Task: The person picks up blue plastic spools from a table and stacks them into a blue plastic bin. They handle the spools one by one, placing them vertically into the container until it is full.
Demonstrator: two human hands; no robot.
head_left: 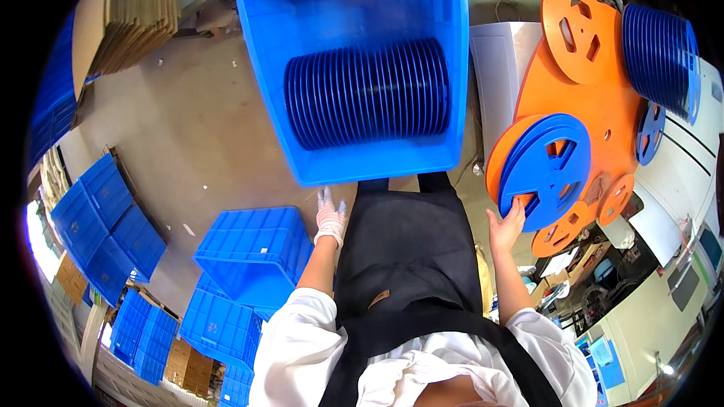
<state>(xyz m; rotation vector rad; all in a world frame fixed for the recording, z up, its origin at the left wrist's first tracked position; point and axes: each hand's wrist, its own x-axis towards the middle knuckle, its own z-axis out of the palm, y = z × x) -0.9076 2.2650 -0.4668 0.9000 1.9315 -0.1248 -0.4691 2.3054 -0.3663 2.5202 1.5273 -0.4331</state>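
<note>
My left hand (329, 218), in a white glove with bare fingertips, is open with its fingers apart. It is just below the near edge of a large blue bin (354, 173) and holds nothing. Inside that bin, a row of dark blue discs (366, 94) stands on edge. At the right, my bare right hand (505, 227) has its fingers at a cutout near the lower rim of a blue reel (547, 169), with the thumb apart at the reel's edge. The reel lies in a stack against an orange disc on a large orange wheel-like machine part (581, 124).
Another row of blue discs (660, 60) hangs on the machine at the far right. Orange reels (577, 30) and a smaller blue reel (651, 133) are mounted around it. Blue crates (253, 245) are stacked at the left, and flattened cardboard (136, 15) stands at the upper left.
</note>
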